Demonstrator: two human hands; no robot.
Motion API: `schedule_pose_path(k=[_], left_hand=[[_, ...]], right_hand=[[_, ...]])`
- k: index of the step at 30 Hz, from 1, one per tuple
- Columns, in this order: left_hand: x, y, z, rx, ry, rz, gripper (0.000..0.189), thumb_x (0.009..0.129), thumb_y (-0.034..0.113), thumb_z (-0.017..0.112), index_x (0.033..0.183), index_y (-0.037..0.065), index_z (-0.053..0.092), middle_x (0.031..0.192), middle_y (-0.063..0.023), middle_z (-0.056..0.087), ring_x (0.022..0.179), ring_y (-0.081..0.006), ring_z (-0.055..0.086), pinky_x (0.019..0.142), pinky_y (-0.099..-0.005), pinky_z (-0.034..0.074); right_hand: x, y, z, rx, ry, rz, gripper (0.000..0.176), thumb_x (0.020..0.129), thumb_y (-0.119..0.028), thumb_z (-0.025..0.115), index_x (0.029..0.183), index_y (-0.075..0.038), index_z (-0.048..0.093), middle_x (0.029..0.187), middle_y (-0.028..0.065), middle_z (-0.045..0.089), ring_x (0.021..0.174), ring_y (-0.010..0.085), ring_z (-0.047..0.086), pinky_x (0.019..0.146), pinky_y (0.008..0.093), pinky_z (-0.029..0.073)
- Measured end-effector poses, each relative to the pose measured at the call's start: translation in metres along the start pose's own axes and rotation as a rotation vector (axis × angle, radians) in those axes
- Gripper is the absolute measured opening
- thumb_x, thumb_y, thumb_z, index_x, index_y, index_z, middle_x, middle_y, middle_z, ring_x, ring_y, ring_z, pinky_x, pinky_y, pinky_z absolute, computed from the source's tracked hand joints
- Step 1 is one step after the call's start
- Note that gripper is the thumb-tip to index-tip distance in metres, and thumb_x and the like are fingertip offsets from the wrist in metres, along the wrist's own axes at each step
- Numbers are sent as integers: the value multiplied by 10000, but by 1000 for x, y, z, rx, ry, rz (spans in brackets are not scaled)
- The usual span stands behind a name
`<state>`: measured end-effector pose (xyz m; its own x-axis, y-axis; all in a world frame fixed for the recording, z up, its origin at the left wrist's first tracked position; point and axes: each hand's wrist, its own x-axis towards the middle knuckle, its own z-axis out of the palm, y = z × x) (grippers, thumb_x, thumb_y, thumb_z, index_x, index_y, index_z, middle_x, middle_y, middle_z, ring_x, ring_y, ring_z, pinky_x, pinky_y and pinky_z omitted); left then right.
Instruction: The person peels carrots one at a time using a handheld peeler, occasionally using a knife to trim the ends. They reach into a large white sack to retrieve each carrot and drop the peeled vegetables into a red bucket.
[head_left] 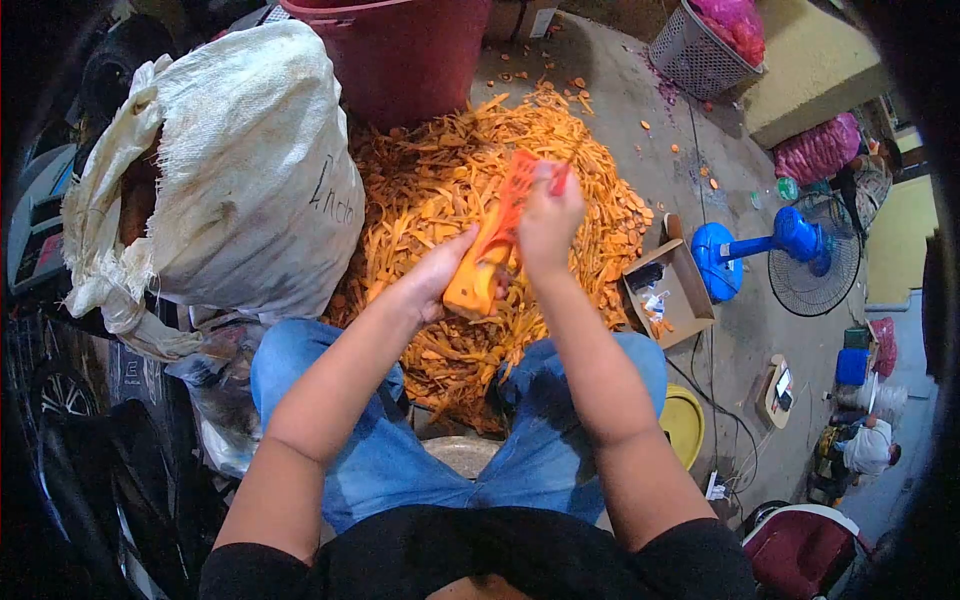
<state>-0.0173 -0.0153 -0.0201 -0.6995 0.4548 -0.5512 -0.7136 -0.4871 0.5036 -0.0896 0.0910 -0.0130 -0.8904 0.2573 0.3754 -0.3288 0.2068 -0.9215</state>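
Note:
My left hand (440, 275) is closed around the lower end of a thick, peeled carrot (468, 288), which points up and away from me. My right hand (549, 218) grips a red-handled tool (559, 180) just above and to the right of it. A bright orange-red slotted piece (517, 185) lies along the carrot's upper end, against my right fingers; whether it belongs to the tool I cannot tell. Both hands are over a large heap of orange peelings (430, 185) on the floor between and beyond my knees.
A full white woven sack (260, 170) stands at left, close to a big red tub (400, 60) behind the heap. To the right are an open cardboard box (685, 300), a blue fan (740, 248), a yellow lid (683, 425) and cables. A person (868, 447) is farther off at right.

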Motion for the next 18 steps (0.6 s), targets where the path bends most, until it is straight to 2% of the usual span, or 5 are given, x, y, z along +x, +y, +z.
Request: schedule_pose_path(k=[6,9,11,16,18], left_hand=[[-15,-4,12,69,-159,-122,459,816,457,275,956,54,445,714,-112,522,586,-200,537,487,-353,477],[-4,0,5,37,68,8,430,816,435,308,957,55,451,724,-104,533,572,-191,530,491,-345,479],[8,0,-9,-38,76,62,414,819,425,308,962,65,455,743,-93,539,578,-176,532,501,-336,480],[1,4,11,-162,237,208,349,841,360,289,950,84,473,746,-54,557,620,-114,543,513,-284,467],[-1,-2,6,-96,171,204,359,846,349,282,939,56,467,723,-73,550,617,-139,549,519,-281,468]], right_hand=[[65,54,-44,-78,359,345,283,808,-237,457,635,-13,470,555,5,446,443,89,389,430,254,344],[47,15,-30,288,179,352,275,817,-268,448,691,-24,472,631,-13,462,517,73,404,466,239,356],[18,4,-13,264,-36,78,247,823,-254,438,736,-29,487,656,-15,466,549,70,409,494,225,359],[-24,-38,-1,-70,-284,50,205,812,-186,438,729,-1,468,577,73,465,522,125,412,496,261,354],[-7,-10,2,-26,-206,60,208,809,-190,441,727,-1,472,551,86,449,494,151,411,485,273,352]])
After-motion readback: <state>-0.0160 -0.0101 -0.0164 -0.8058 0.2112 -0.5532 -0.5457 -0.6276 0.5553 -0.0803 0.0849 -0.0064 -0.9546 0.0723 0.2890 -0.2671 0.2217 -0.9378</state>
